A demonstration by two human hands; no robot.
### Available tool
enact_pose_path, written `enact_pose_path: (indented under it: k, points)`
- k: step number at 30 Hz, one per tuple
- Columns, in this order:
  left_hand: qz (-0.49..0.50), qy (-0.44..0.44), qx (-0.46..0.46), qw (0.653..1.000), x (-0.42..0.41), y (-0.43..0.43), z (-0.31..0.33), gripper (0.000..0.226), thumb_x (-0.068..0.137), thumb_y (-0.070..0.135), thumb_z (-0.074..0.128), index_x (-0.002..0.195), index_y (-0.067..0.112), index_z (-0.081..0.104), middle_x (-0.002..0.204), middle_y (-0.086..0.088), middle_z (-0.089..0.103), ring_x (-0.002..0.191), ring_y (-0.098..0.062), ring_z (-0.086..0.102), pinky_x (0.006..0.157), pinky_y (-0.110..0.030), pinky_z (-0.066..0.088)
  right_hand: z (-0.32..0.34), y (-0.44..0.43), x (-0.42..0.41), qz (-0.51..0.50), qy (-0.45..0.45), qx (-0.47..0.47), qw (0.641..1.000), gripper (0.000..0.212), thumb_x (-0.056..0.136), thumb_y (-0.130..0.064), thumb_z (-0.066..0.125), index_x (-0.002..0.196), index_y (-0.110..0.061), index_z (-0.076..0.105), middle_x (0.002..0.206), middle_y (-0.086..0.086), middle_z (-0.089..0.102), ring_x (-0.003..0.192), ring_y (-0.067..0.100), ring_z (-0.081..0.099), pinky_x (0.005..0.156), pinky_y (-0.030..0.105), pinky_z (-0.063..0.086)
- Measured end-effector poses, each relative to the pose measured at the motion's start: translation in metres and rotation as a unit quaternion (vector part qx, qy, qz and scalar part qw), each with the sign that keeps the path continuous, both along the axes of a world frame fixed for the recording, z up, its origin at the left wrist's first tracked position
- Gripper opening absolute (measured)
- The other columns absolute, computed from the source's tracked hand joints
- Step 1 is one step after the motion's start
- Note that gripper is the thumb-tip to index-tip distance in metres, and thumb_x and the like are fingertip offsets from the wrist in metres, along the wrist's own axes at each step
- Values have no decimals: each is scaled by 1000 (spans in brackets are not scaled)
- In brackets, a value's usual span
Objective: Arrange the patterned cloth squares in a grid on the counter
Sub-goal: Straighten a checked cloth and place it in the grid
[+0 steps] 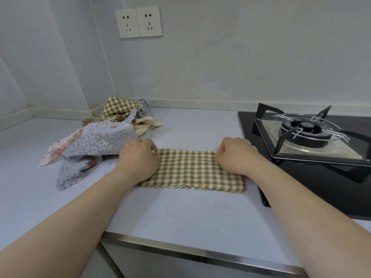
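**A:** What lies outward of the left hand?

**B:** A crumpled pile [94, 141] of squares, close beside the left hand [138, 157], with dotted grey on top and check and floral ones under it. None of these is laid out yet.

**A:** And the hand itself?

**B:** Its fingers are curled, pinching the far left corner of the cloth [190, 169]. That cloth lies flat on the desk [180, 213] between the two hands. Its near edge seems to show two layers, so I judge it folded in half.

**A:** The other side?

**B:** The right hand [234, 155] does the same, nipping the far right corner with its knuckles up. Just outward of it sits the stove [311, 137], and the cloth's right edge comes close to the stove's rim.

**A:** How will the cloth behave?

**B:** It looks light, soft and limp. Held at one point it would likely droop and bunch up. Taking two corners as both hands do now should keep it taut and square. It probably slides easily on the smooth desk, so it can be tugged into line without lifting. The wavy hems may curl and want a pat.
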State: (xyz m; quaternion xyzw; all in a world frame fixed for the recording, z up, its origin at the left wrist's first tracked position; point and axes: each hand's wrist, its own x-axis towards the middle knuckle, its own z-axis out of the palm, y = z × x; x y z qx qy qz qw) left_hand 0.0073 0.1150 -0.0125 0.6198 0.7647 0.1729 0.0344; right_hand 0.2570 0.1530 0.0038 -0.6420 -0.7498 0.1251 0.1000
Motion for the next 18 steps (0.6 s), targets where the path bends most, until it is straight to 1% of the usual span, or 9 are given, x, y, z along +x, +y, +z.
enact_pose_path:
  k: [1,3,4,6,9,11,13,16,18]
  points:
    - [-1,-21,2,1000,1,-1,2,12,94,19,52,105,24,57,115,-6,54,115,-28,48,99,-41,43,0,0,1,4,32,5,999,14,94,-28,48,102,-20,56,112,4,58,108,26,53,87,37,44]
    - [0,-77,18,997,2,-3,7,5,94,15,54,94,21,54,101,-1,57,101,-23,54,78,-32,45,2,0,4,11,106,5,994,2,92,-21,50,93,-21,52,99,2,62,84,19,58,67,31,45]
    - [4,-104,27,994,3,-3,10,6,94,14,54,93,20,53,94,1,57,90,-19,55,67,-28,42,3,-1,5,16,131,1,991,3,91,-21,51,94,-22,50,95,1,62,76,17,58,61,30,44]
    - [15,-157,41,987,5,-4,15,10,95,13,57,100,19,51,87,1,55,76,-13,52,57,-27,37,4,-1,7,26,149,-7,988,9,92,-26,55,99,-24,50,91,0,65,73,16,61,61,31,47]
    - [35,-255,67,964,5,-5,17,17,96,19,61,108,20,49,93,-1,58,78,-14,54,63,-30,45,3,0,6,27,136,-5,990,12,92,-34,60,102,-26,61,96,-5,68,81,10,62,64,26,47]
    - [58,-300,81,949,3,-4,17,17,98,21,58,112,19,49,98,-2,58,81,-14,54,67,-31,45,3,2,6,30,130,-2,991,14,92,-32,64,93,-21,71,95,-5,71,83,9,63,66,24,50]
    - [74,-314,96,942,0,-2,15,15,100,19,54,114,17,48,97,-3,58,77,-15,52,64,-32,45,4,3,8,27,151,-15,988,15,90,-30,70,87,-17,74,87,-6,72,84,11,66,66,26,51]
    - [77,-305,118,942,-1,-1,15,8,100,12,51,108,16,50,95,-6,60,74,-17,51,60,-32,43,7,6,12,26,202,-39,978,6,85,-22,74,86,-18,70,84,-5,70,75,11,63,62,25,46]
    - [67,-283,125,949,1,-3,17,14,98,4,48,97,16,56,91,-3,61,73,-15,51,58,-30,42,10,7,16,30,229,-54,972,13,83,-18,76,91,-21,65,87,0,71,66,12,59,60,28,45]
